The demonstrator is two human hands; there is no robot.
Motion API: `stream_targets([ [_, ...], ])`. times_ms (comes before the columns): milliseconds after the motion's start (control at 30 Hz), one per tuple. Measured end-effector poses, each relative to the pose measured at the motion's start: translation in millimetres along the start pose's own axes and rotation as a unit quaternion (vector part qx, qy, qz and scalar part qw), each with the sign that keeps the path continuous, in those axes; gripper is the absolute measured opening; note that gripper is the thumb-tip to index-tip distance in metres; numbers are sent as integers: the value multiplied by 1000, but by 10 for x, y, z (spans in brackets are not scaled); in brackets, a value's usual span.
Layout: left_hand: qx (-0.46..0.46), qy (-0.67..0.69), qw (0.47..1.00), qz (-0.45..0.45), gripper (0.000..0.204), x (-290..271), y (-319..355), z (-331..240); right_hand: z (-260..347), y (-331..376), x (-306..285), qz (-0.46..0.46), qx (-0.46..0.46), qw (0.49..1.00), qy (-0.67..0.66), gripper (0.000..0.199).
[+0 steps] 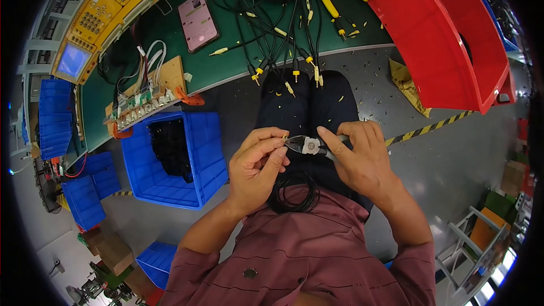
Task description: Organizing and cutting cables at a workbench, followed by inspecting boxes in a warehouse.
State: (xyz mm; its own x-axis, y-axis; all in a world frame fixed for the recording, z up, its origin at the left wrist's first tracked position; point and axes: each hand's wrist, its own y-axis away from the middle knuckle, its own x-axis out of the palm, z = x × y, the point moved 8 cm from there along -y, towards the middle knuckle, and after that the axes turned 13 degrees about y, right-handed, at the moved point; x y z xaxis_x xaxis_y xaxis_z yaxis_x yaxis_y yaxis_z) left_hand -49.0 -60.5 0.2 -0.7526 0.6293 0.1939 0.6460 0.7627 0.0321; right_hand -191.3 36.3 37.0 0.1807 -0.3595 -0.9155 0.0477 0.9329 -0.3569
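Observation:
My right hand (362, 156) is wrapped round a pair of pliers (311, 145), whose jaws point left. In a pinch between thumb and fingers, my left hand (255, 164) has a small yellow-tipped piece, probably a cable end, right at the jaw tips. Its exact form is too small to make out. A coil of black cable (294, 195) rests on my lap below the hands; whether it runs to the pinched piece is hidden. Beyond my knees, several black cables with yellow connectors (296, 75) hang over the edge of the green bench (238, 71).
Yellow-handled cutters (327, 3) and a phone (198, 21) lie on the bench. A wooden test fixture (170, 79) and a yellow instrument (105, 14) stand at left. A blue bin (209, 153) holds black parts. At right is a large red bin (419, 34). Scraps litter the floor.

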Motion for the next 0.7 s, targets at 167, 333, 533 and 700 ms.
stream_targets([
  [167,-2,-1,1000,2,13,21,0,-24,-21,82,66,13,0,1000,-4,52],
  [333,-19,-3,1000,-21,13,15,-37,-34,-77,92,26,-9,34,999,-30,58],
  [533,-12,-6,1000,-19,12,4,-47,-23,-64,24,-5,17,15,1000,-4,66],
  [700,-6,-37,999,-9,11,6,-50,-35,-59,4,-8,28,6,1000,13,65],
])
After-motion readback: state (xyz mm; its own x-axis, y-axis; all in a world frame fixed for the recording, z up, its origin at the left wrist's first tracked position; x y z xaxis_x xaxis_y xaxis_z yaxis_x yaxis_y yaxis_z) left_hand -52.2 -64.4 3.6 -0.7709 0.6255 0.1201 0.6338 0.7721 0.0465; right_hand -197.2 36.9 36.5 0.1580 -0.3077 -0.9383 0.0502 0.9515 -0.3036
